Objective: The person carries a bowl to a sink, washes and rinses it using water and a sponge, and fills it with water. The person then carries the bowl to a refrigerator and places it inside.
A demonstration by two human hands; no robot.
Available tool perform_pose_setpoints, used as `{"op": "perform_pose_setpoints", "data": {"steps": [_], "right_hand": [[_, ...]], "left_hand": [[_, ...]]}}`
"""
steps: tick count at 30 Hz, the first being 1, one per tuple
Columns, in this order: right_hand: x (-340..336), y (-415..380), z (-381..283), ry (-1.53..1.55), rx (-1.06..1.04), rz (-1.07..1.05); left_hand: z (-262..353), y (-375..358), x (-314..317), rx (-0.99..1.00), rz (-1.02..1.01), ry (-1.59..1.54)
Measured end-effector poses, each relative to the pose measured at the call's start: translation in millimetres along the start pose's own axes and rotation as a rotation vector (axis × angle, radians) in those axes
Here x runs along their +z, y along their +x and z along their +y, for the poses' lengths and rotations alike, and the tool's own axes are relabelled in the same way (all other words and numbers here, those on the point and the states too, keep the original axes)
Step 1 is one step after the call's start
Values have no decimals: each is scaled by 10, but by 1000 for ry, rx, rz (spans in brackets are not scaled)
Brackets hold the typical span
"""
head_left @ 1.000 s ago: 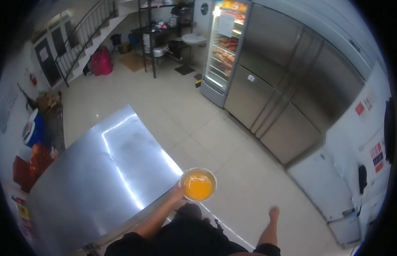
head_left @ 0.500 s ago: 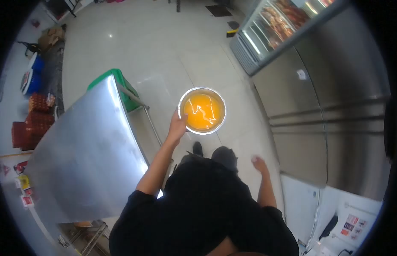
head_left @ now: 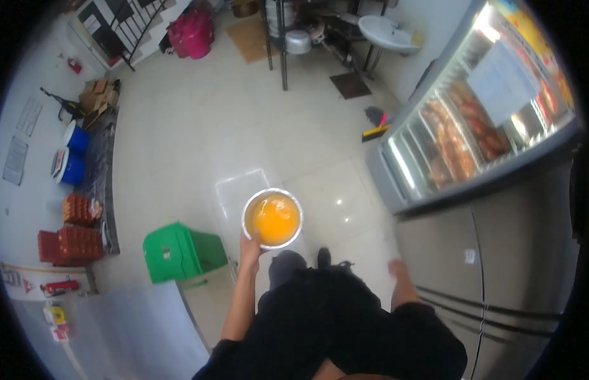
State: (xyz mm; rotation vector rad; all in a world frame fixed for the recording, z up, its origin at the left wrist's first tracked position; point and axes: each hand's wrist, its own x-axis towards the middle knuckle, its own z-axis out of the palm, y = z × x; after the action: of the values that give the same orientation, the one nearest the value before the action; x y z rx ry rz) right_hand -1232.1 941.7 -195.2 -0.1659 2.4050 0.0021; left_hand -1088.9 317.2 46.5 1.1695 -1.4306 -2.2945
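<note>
My left hand (head_left: 250, 247) grips the near-left rim of a round metal bowl (head_left: 245, 218), thumb on the inside and the other fingers hidden beneath. The bowl is held level in front of my legs, above the floor. An orange-yellow liquid (head_left: 276, 220) that looks like beaten egg lies in it, with light glinting on its surface. At my right side, my right hand (head_left: 395, 269) hangs low near the steel fridge doors (head_left: 433, 253). Its fingers are small and blurred, so their closure does not show.
A green bin (head_left: 171, 253) and a steel table (head_left: 133, 329) stand on my left. Along the left wall are stacked egg trays (head_left: 82, 244) and blue buckets (head_left: 73, 166). A glass-door display fridge (head_left: 459, 139) stands at right. Ahead are a shelf rack (head_left: 283, 63) and a sink (head_left: 386, 33).
I have walked forward with the bowl in my left hand. The steel table has slipped back toward the lower left, and the display fridge, green bin and sink show more fully.
</note>
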Motion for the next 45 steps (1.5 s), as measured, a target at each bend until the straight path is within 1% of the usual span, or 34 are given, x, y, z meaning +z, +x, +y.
{"op": "perform_pose_setpoints", "data": {"steps": [2,3,4,5,6,8,9,10,11,12,13,14,15,16,18,21,23,25,27,28,29,31,32,33,34,35,36,37,38,39,41,42,44,45], "right_hand": [[-1478,1466,-960,61,-116,297],[-2236,2142,-1504,114,-235,476],[-3186,2138,-2388,208,-252,553],[-3785,2377,-3013,297,-356,716],[-4445,2442,-3620,442,-565,667],[-5372,2355,-4786,617,-684,597],[-5513,2622,-5072,730,-685,537],[-5561,2858,-5316,838,-693,481],[-5587,3147,-5506,935,-706,425],[-5365,3578,-5543,1009,-611,357],[-4869,4157,-5326,696,-644,481],[-4587,4141,-5251,189,-550,577],[-4206,4443,-5049,91,-459,217],[-3918,4475,-4900,71,-364,61],[-3609,4343,-4602,129,-162,-72],[-3620,4387,-4507,155,-8,-73],[-3884,4678,-4658,132,-15,-2],[-4303,5216,-4940,67,-150,115],[-4910,6172,-5484,-32,-382,254],[-5417,6844,-5923,-234,-696,270],[-5862,7544,-6526,-107,-496,228],[-7288,8596,-8294,169,-86,210],[-8170,8935,-9153,297,-188,-17],[-8661,9506,-9766,173,-662,118],[-9368,9462,-10733,104,-562,149],[-9836,9733,-11432,136,-850,219],[-10357,9585,-12141,225,-829,223],[-10825,9493,-12712,263,-989,279],[-11197,9469,-13230,313,-989,272],[-11433,9562,-13634,362,-984,255],[-11547,10095,-14191,276,-1074,507],[-11635,10390,-14393,216,-1107,635],[-11752,10951,-14598,104,-927,340],[-11895,11059,-14650,101,-886,244]], "left_hand": [[408,481,147,-14,27,-56],[528,825,333,-21,43,-72],[650,1133,398,-6,51,-59],[771,1447,433,10,59,-45],[890,1794,484,23,69,-30],[1145,2528,418,38,29,-46],[1340,2917,380,53,11,-48],[1559,3243,394,22,61,-32],[1757,3603,372,67,52,25],[1964,3942,383,105,47,76],[2188,4245,405,79,30,45],[2380,4509,404,47,14,22],[2643,4835,363,15,-2,10],[2881,5163,353,24,15,37],[3314,5866,403,59,56,78],[3795,7003,340,60,50,54],[4229,7840,343,94,31,42],[4613,8406,402,83,25,24],[5017,8949,549,76,136,14],[5281,9279,604,86,183,15],[5482,9581,663,98,263,0],[5779,10226,621,126,206,-88],[5916,10589,597,147,174,-132],[6172,10875,652,148,173,-108],[6405,11174,705,141,212,-88],[6637,11489,746,134,247,-63],[6879,11830,769,129,278,-32],[7097,12184,774,157,250,-22],[7267,12625,736,172,227,-17],[7396,13045,680,175,208,-10],[7773,13734,664,119,223,31],[8019,14060,696,141,182,34],[8609,14718,877,199,86,35],[8761,15160,900,209,58,18]]}}
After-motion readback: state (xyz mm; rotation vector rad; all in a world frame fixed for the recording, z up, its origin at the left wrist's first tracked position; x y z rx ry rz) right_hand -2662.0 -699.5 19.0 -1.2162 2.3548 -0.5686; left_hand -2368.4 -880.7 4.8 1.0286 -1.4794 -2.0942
